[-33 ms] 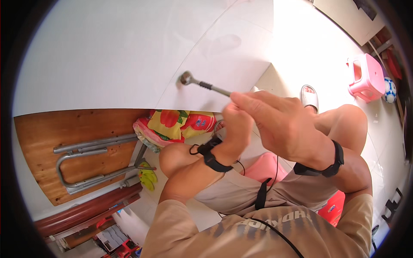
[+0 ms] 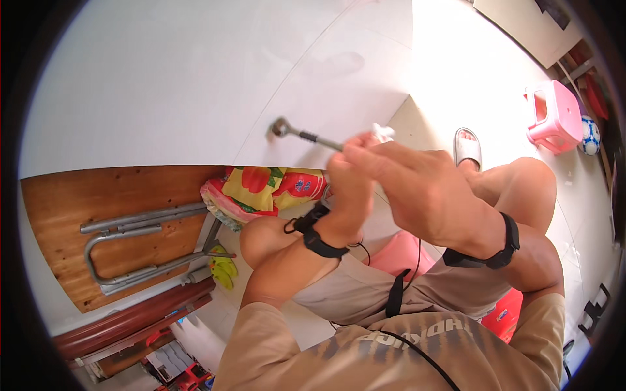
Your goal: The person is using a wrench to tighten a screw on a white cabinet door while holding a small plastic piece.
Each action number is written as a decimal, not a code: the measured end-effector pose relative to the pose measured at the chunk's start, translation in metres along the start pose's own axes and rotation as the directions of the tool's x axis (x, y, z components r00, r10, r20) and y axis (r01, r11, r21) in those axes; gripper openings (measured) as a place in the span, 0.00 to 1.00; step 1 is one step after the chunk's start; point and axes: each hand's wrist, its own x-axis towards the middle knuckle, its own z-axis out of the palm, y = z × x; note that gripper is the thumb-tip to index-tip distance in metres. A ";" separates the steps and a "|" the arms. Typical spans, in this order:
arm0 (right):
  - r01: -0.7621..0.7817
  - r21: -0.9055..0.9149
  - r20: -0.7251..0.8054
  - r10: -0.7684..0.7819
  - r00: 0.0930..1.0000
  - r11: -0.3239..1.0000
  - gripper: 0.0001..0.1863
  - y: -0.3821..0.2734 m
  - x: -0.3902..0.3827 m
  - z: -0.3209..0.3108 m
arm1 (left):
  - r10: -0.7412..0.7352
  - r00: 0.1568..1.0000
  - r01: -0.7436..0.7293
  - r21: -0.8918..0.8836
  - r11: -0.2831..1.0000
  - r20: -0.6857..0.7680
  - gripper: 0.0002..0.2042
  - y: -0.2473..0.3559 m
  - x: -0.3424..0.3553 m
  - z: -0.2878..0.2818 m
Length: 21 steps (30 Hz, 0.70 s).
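Observation:
What looks like a ratchet wrench [image 2: 317, 139], with a round metal head, a slim shaft and black bands, extends from my hands to a white panel [image 2: 163, 85]. Its head lies over the panel near a seam; whether it touches is hard to tell. My right hand [image 2: 424, 189] is closed at the handle's near end, thumb and fingers pressed together. Beside it, my left hand [image 2: 352, 189] is curled around the same end, its fingers partly hidden. A small white scrap [image 2: 383, 132] shows just beyond my fingers; I cannot make out what it is.
Left below the panel are a wooden board [image 2: 52, 215] with folded metal legs [image 2: 124, 225] and colourful bags [image 2: 254, 189]. A pink stool [image 2: 557, 117] and a ball [image 2: 590, 135] stand at the right. My sandalled foot [image 2: 467, 146] rests on the tiles.
Both hands have shifted slightly left, and the wrench's shaft with them. The white scrap beyond the fingers shows more than before.

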 end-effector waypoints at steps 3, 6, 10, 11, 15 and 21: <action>-0.007 -0.032 0.189 0.013 0.982 0.999 0.29 -0.003 0.003 -0.007 | 0.061 0.973 -0.030 0.143 0.989 -0.222 0.10 0.027 0.012 0.004; -0.083 -0.025 -0.002 0.083 0.997 0.996 0.31 0.001 0.010 -0.021 | 0.083 0.988 -0.080 0.026 0.996 -0.128 0.09 0.018 0.020 -0.005; -0.052 -0.083 -0.011 0.052 0.999 0.995 0.33 -0.004 0.001 -0.007 | 0.079 0.996 -0.073 0.163 0.984 -0.031 0.08 0.002 0.011 -0.005; -0.054 -0.087 -0.005 0.054 0.999 0.995 0.33 -0.003 0.001 -0.007 | 0.076 0.997 -0.070 0.157 0.985 -0.031 0.08 -0.003 0.011 -0.009; -0.135 -0.058 0.027 0.137 0.990 0.989 0.28 0.006 0.008 -0.015 | -0.092 0.995 0.092 0.004 0.996 -0.028 0.10 -0.003 0.008 -0.003; -0.138 -0.020 -0.044 0.137 0.990 0.990 0.22 0.004 0.008 -0.016 | -0.049 0.996 0.059 0.129 0.990 -0.079 0.11 0.000 0.014 -0.003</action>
